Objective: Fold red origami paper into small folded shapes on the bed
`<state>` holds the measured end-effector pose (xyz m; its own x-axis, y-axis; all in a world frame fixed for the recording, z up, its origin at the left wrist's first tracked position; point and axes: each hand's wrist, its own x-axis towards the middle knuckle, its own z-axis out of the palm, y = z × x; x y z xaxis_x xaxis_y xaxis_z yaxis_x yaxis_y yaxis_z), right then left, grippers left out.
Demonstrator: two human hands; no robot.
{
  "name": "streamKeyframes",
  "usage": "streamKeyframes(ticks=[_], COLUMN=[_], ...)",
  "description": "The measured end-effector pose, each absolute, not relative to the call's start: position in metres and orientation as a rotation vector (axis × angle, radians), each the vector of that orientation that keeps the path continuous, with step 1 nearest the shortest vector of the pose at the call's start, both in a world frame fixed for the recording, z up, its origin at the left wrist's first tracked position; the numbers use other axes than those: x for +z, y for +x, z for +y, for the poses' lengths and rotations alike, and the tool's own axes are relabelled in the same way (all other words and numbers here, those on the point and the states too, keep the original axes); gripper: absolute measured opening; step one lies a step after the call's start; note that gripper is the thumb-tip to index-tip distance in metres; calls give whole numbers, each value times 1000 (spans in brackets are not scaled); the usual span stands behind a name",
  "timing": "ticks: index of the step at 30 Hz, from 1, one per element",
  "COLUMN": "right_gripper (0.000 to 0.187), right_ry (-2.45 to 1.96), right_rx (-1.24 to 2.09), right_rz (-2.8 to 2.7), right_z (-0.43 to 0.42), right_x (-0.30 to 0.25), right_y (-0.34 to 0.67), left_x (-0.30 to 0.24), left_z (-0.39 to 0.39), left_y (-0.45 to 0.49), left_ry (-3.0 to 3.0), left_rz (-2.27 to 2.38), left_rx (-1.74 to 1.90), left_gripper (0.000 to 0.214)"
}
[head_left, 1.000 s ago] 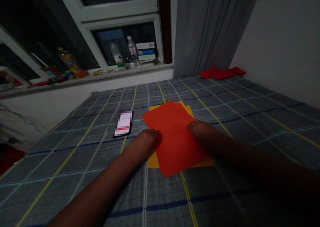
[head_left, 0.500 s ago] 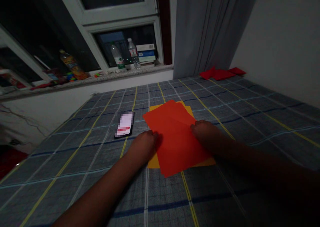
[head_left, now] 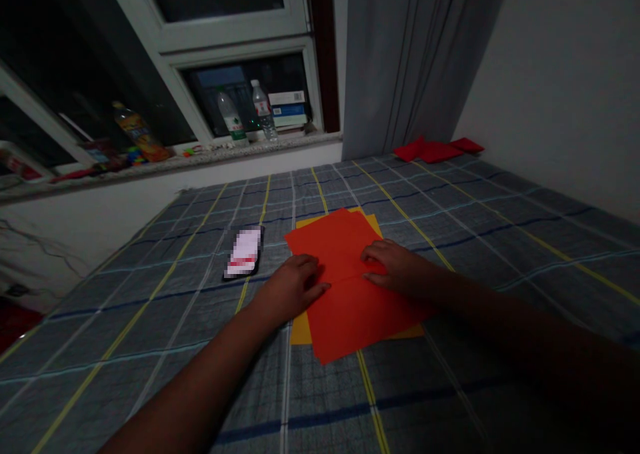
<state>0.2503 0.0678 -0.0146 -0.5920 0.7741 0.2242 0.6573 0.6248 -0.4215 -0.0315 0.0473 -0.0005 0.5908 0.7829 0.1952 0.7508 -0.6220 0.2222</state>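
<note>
A red-orange sheet of paper [head_left: 350, 301] lies on a yellow sheet [head_left: 300, 331] on the checked bedspread [head_left: 150, 321]. A fold line runs across the red sheet between my hands. My left hand [head_left: 293, 286] lies flat on the sheet's left edge, fingers stretched toward the fold. From the right side, my right hand [head_left: 393, 271] presses down on the sheet with its fingers extended along the crease. Neither hand holds anything.
A phone [head_left: 244, 253] lies on the bedspread left of the papers. Red cloth pieces [head_left: 435, 149] sit at the far right by the grey curtain [head_left: 400, 61]. Bottles [head_left: 230, 117] and books [head_left: 287, 107] stand on the window sill. A white wall [head_left: 565, 81] bounds the right side.
Both hands have moved inward onto the red sheet and flattened along its crease. The camera has shifted slightly.
</note>
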Motion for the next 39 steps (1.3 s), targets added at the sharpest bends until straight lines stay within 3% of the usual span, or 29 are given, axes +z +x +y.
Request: streamKeyframes(ticks=[7,11,18,30,39], right_gripper=[50,60,71,61,66], right_ry=[-984,-816,-807,-733,-714], right_rx=[1350,1609,1671,1735,1693], right_rz=[-1450,-1228,-1362,-1125,-1109], right_z=[71,60,44,51,51], right_x=[-12,-8,-15,-4,1], right_y=[241,229,209,221,227], left_x=[13,17,18,3,12], left_z=[41,35,19,32,47], left_y=[-35,-29,-6,-22,-33], left_ry=[2478,2342,2244,2416,2509], left_rz=[1309,1310,1149,1144,1092], left_rx=[523,585,658,634,512], left_gripper=[39,39,33,43,41])
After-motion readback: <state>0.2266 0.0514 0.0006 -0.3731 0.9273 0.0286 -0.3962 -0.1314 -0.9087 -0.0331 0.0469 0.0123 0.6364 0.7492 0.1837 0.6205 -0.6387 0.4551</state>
